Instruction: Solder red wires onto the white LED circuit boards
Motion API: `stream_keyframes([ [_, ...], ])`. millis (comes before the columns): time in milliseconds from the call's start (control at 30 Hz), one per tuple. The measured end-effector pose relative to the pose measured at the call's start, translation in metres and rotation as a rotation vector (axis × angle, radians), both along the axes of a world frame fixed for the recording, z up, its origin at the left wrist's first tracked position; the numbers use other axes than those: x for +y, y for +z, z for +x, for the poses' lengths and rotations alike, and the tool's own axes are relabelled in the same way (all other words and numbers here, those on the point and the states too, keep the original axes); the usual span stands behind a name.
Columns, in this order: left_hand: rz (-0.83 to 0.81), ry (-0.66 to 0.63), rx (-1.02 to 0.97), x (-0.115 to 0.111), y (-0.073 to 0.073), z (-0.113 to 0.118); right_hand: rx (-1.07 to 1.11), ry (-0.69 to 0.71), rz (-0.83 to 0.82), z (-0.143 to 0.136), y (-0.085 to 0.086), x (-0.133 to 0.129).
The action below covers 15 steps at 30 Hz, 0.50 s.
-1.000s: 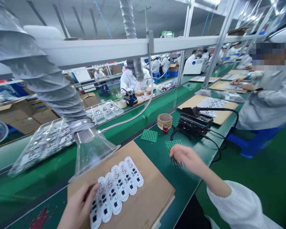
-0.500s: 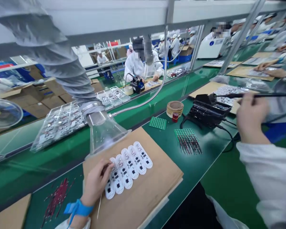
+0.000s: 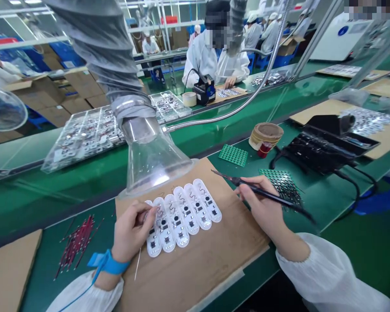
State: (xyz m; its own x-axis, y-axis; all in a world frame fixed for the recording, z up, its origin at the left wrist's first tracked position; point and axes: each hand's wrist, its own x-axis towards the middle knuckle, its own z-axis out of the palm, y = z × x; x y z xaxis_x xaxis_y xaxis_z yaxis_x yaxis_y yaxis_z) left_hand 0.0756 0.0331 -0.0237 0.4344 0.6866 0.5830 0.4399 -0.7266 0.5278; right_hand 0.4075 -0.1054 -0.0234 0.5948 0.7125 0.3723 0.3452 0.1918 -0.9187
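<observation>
A row of several white oval circuit boards (image 3: 182, 232) with black parts and thin wires lies on a brown cardboard sheet (image 3: 211, 268). My left hand (image 3: 133, 227), a blue wrist strap (image 3: 108, 262) on its wrist, is closed at the left end of the row. It pinches a thin solder wire (image 3: 137, 264), whose loose length hangs below the palm. My right hand (image 3: 263, 208) grips a soldering iron (image 3: 256, 188) like a pen, right of the row. The iron's tip points left, above the cardboard and apart from the boards.
A clear fume hood (image 3: 156, 160) hangs just behind the boards. Dark red wires (image 3: 76, 242) lie at left. Green perforated boards (image 3: 234, 155), a tape roll (image 3: 265, 135) and a black soldering stand (image 3: 325, 141) are at right. A co-worker (image 3: 199, 60) sits across the bench.
My right hand has brought the soldering iron from the stand leftward to beside the row of boards. My left hand stays at the row's left end. The camera view has shifted.
</observation>
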Motion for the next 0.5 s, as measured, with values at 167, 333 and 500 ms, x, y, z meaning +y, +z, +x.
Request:
stream_keyframes([
  [167, -0.064, 0.035, 0.036, -0.0019, -0.0025, -0.0026, 0.084, 0.108, 0.007, 0.0029, -0.0092, -0.0046],
  [333, -0.047, 0.008, 0.057, -0.0011, -0.0031, -0.001, 0.014, 0.142, -0.036, -0.0011, -0.0045, -0.0055],
  [500, -0.047, 0.016, 0.069, -0.0005, -0.0007, 0.0014, -0.011, 0.138, -0.091, -0.0005, -0.0034, -0.0061],
])
